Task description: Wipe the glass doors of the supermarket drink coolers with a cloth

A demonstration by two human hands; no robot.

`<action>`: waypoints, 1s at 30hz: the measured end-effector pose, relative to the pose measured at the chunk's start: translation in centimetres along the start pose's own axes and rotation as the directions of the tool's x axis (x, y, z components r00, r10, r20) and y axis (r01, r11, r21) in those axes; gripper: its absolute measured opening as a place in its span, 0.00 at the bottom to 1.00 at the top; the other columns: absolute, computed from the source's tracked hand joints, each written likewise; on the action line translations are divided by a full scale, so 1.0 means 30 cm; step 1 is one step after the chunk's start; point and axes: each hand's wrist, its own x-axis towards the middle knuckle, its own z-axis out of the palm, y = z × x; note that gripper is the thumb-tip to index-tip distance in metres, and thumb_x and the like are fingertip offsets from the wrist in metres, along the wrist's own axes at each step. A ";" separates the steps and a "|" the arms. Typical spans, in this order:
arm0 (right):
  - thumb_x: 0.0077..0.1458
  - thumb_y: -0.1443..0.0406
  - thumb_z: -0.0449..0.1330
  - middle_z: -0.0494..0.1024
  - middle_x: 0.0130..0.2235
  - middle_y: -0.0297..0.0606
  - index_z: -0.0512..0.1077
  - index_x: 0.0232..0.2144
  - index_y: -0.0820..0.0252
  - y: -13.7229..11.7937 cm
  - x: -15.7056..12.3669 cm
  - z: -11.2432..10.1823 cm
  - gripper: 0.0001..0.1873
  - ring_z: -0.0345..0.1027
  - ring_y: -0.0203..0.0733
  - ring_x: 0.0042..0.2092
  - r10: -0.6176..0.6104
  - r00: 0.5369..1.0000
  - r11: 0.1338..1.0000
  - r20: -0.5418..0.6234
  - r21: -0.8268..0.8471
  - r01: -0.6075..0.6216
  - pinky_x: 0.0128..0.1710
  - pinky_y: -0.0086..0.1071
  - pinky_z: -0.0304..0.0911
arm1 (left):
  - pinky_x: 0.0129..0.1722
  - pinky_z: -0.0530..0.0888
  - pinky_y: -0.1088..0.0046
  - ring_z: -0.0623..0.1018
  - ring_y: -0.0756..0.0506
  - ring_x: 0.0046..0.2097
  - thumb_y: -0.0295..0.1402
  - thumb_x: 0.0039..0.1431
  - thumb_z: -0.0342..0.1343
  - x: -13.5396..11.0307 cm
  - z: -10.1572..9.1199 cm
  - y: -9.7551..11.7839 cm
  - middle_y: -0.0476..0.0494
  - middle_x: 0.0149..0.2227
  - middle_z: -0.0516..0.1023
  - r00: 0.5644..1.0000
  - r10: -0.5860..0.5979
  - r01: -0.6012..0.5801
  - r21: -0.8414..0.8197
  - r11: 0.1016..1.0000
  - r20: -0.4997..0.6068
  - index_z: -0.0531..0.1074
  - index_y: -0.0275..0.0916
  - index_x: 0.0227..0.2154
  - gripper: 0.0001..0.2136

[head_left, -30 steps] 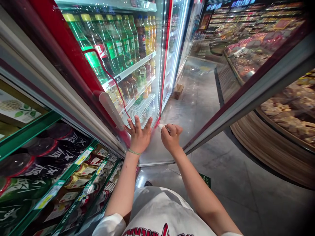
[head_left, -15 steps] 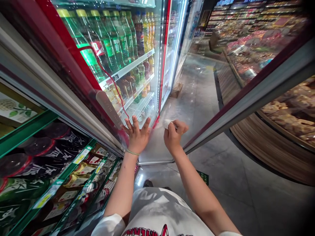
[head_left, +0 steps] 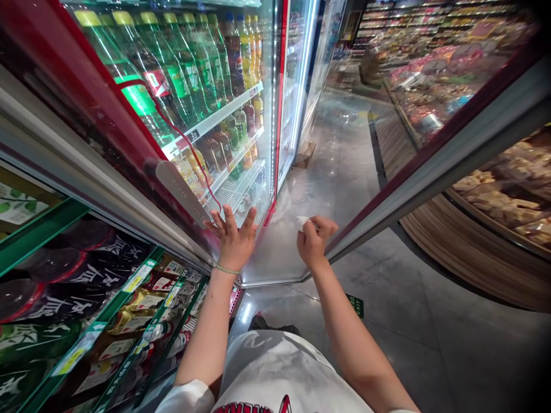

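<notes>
A glass door (head_left: pixel 279 252) of a drinks cooler stands open in front of me, its frame running up both sides. My left hand (head_left: pixel 236 241) has its fingers spread at the door's left part, close to the grey handle strip (head_left: pixel 183 192); whether the palm presses on the glass I cannot tell. A thin band circles that wrist. My right hand (head_left: pixel 315 244) is closed around a crumpled white wipe (head_left: pixel 302 222), cloth or paper, held at the glass. Only a corner of the wipe shows past the fingers.
Behind the glass, soda bottles (head_left: pixel 176 80) stand on cooler shelves (head_left: pixel 224 112). A red cord (head_left: pixel 189 143) hangs there. Packed drinks (head_left: pixel 77 269) fill the green-edged shelves at left. A rounded wooden display (head_left: pixel 465 252) stands at right, and a small cardboard box (head_left: pixel 305 155) lies on the floor.
My right hand has shifted slightly right and down over the glass with the white wipe. My left hand stays spread, slightly further left in view; the whole view has shifted a little.
</notes>
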 end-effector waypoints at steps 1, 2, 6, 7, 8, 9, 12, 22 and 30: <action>0.53 0.74 0.53 0.62 0.44 0.40 0.64 0.33 0.54 0.017 0.002 -0.004 0.10 0.59 0.45 0.46 0.075 0.996 0.997 -0.041 -0.005 -0.076 0.45 0.40 0.59 | 0.65 0.33 0.25 0.22 0.26 0.71 0.28 0.63 0.64 0.001 0.000 0.000 0.43 0.74 0.16 1.000 0.016 -0.016 0.013 1.000 -0.010 0.45 0.62 0.72 0.43; 0.53 0.74 0.52 0.61 0.44 0.41 0.63 0.34 0.54 0.032 0.006 -0.008 0.10 0.59 0.45 0.45 0.174 0.980 0.985 -0.101 -0.003 -0.175 0.45 0.40 0.60 | 0.65 0.34 0.26 0.22 0.26 0.71 0.28 0.63 0.64 0.001 0.000 0.000 0.43 0.73 0.15 0.999 0.028 -0.028 0.025 0.999 -0.020 0.44 0.62 0.72 0.44; 0.53 0.74 0.51 0.61 0.44 0.42 0.63 0.35 0.55 0.010 0.022 -0.007 0.10 0.59 0.45 0.45 0.253 0.954 0.967 -0.159 -0.004 -0.256 0.45 0.40 0.60 | 0.64 0.35 0.24 0.22 0.25 0.71 0.29 0.62 0.65 0.001 0.006 0.000 0.40 0.74 0.16 1.000 0.001 -0.001 0.014 1.000 -0.002 0.47 0.60 0.72 0.43; 0.53 0.75 0.52 0.62 0.43 0.41 0.63 0.34 0.55 -0.016 0.022 -0.003 0.10 0.59 0.45 0.46 0.176 0.978 0.984 -0.110 -0.018 -0.179 0.45 0.40 0.59 | 0.64 0.35 0.24 0.21 0.25 0.71 0.29 0.61 0.66 0.000 0.009 -0.001 0.39 0.75 0.18 1.000 -0.017 0.017 0.008 1.000 0.013 0.48 0.59 0.72 0.43; 0.53 0.75 0.53 0.64 0.43 0.40 0.63 0.33 0.55 -0.047 0.021 0.002 0.10 0.59 0.45 0.46 0.089 0.995 0.996 -0.053 -0.026 -0.090 0.45 0.39 0.59 | 0.64 0.36 0.23 0.21 0.25 0.71 0.30 0.61 0.66 -0.001 0.012 -0.001 0.38 0.75 0.19 0.999 -0.031 0.031 0.005 1.000 0.025 0.49 0.59 0.72 0.43; 0.53 0.76 0.53 0.65 0.42 0.39 0.64 0.32 0.55 -0.077 0.018 0.007 0.10 0.60 0.44 0.46 0.015 1.000 1.000 -0.004 -0.026 -0.015 0.45 0.39 0.58 | 0.65 0.37 0.24 0.20 0.26 0.71 0.30 0.61 0.66 -0.002 0.015 -0.002 0.38 0.76 0.20 0.999 -0.043 0.043 0.004 0.999 0.031 0.49 0.58 0.72 0.43; 0.53 0.76 0.53 0.65 0.42 0.40 0.66 0.32 0.55 -0.142 0.017 0.017 0.10 0.61 0.44 0.45 0.019 0.999 1.000 0.040 -0.006 -0.019 0.45 0.39 0.59 | 0.65 0.37 0.24 0.20 0.27 0.71 0.31 0.61 0.66 -0.005 0.020 -0.005 0.39 0.77 0.23 0.998 -0.049 0.049 0.011 0.999 0.031 0.50 0.58 0.72 0.43; 0.57 0.75 0.56 0.68 0.43 0.38 0.72 0.31 0.54 -0.197 -0.022 0.062 0.11 0.58 0.44 0.47 -0.050 0.998 0.993 0.048 0.107 0.045 0.47 0.39 0.56 | 0.65 0.34 0.25 0.21 0.26 0.72 0.29 0.61 0.66 -0.006 0.014 -0.005 0.45 0.75 0.16 0.999 0.038 -0.038 0.037 0.999 -0.014 0.42 0.63 0.72 0.47; 0.59 0.75 0.60 0.69 0.43 0.36 0.71 0.33 0.51 -0.248 0.003 0.070 0.11 0.58 0.42 0.49 -0.229 0.971 0.973 0.062 0.036 0.227 0.48 0.37 0.55 | 0.72 0.39 0.36 0.31 0.32 0.76 0.33 0.65 0.63 -0.033 -0.012 -0.039 0.43 0.78 0.39 1.000 0.012 -0.012 0.016 1.000 0.003 0.57 0.60 0.70 0.35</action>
